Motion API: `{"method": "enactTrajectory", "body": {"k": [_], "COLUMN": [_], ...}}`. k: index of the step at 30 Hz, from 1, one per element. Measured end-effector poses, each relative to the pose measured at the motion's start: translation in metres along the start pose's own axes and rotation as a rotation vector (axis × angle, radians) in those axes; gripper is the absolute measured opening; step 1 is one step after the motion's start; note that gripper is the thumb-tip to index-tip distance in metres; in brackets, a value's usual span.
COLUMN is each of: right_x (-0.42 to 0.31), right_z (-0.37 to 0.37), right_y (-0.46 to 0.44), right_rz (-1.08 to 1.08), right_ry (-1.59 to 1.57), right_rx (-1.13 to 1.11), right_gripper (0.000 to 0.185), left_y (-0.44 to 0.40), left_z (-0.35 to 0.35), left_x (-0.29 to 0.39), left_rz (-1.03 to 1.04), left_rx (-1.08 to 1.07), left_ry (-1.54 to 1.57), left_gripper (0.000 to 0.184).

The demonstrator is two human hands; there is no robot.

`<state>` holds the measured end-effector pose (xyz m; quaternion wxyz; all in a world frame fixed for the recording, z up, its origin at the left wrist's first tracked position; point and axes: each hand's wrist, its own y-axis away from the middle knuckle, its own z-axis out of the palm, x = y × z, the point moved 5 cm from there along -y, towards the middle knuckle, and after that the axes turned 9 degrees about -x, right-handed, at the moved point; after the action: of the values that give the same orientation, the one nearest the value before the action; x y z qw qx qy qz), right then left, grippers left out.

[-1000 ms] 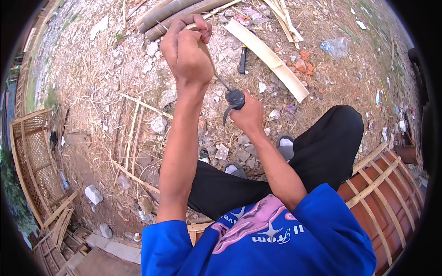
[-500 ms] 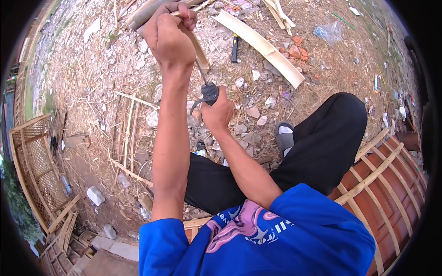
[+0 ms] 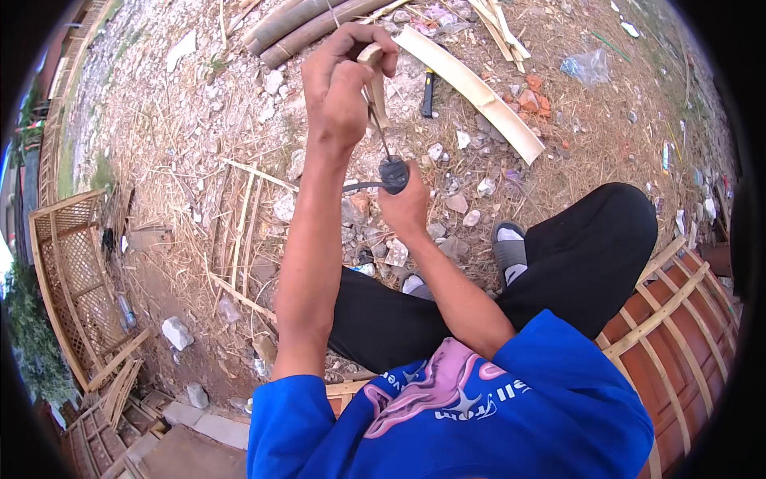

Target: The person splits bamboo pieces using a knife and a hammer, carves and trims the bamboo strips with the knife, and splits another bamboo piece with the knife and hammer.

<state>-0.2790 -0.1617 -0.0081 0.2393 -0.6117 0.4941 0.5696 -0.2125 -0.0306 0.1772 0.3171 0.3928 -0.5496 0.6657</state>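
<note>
My left hand (image 3: pixel 345 84), raised at the top centre, is wrapped round a short pale wooden piece (image 3: pixel 370 54). Lower and to the right, my right hand (image 3: pixel 405 203) grips the black handle (image 3: pixel 393 174) of a tool with a thin metal shaft. The shaft rises from the handle toward the wooden piece; whether its tip touches the wood is hidden by my left hand. A dark curved strip juts left from the handle.
A split bamboo length (image 3: pixel 475 92) and a black-and-yellow cutter (image 3: pixel 428 96) lie beyond my hands. Bamboo poles (image 3: pixel 311 28) are at the top. A lattice frame (image 3: pixel 76 287) stands left, a slatted panel (image 3: pixel 674 343) right. Stones and brick pieces (image 3: pixel 533 102) litter the ground.
Both hands first shifted left, then came back right with the view. The wooden piece and the handle have turned, and the dark strip now points straight left instead of curving down.
</note>
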Motion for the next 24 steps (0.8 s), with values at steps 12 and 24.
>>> {"method": "enactTrajectory", "body": {"k": [12, 24], "right_x": [-0.039, -0.015], "right_z": [-0.081, -0.11], "right_y": [-0.024, -0.017], "right_rz": [-0.081, 0.069], "right_ry": [0.301, 0.227], "right_rx": [-0.464, -0.66], "right_gripper": [0.036, 0.025], "left_y": [0.009, 0.047], "left_z": [-0.002, 0.057], "left_x": [0.018, 0.025], "left_rz": [-0.081, 0.018], "left_rx": [-0.01, -0.219], "left_ry": [-0.399, -0.454], "left_gripper": [0.018, 0.029]}}
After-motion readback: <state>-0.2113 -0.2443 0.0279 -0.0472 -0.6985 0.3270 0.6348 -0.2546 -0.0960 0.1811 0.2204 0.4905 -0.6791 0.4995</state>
